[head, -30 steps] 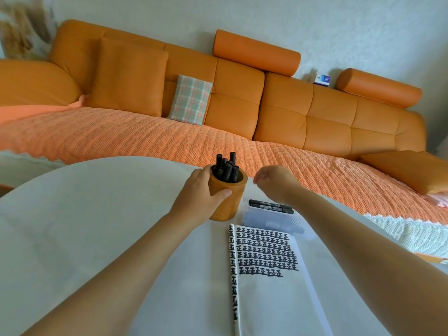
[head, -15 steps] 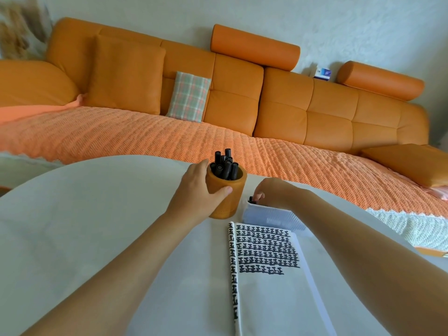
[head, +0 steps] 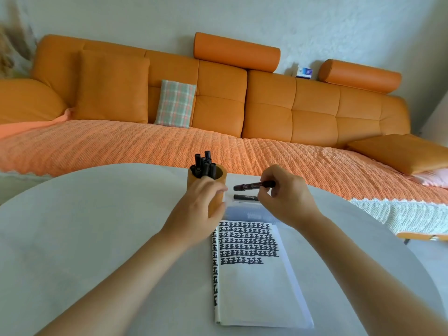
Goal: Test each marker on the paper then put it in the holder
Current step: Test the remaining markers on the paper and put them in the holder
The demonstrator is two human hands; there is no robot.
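Several black markers (head: 203, 166) stand upright in an orange holder (head: 221, 177) at the far middle of the white tabletop (head: 97, 226). Just right of the holder is a clear plastic box (head: 244, 210) with one more marker (head: 244, 197) lying on it, long axis left-right. Near side of the box: paper pad (head: 254, 292), far half filled with rows of black test marks, near half blank. Beyond the tabletop is an orange sofa (head: 266, 105) with a knitted orange throw (head: 121, 144) on the seat, a plaid cushion (head: 175, 104) against the back, and a small blue-and-white box (head: 304, 72) on the back's top edge.

Left hand (head: 198, 209): forearm comes in from the near left, and the hand lies against the near side of the holder, hiding most of its wall. The hand is blurred; thumb points right. Whether the fingers grip the holder cannot be told.

Right hand (head: 283, 200): forearm comes in from the near right, hand raised above the box, back of the hand toward the camera. Its fingers (head: 264, 192) are curled and pinched on a black marker (head: 247, 186) toward its right end.

Held marker: in the air, just above the one on the box and clear of it. Long axis left-right, nearly level, right end slightly higher. Left end points at the holder, near it but apart. Which end carries the cap cannot be told.
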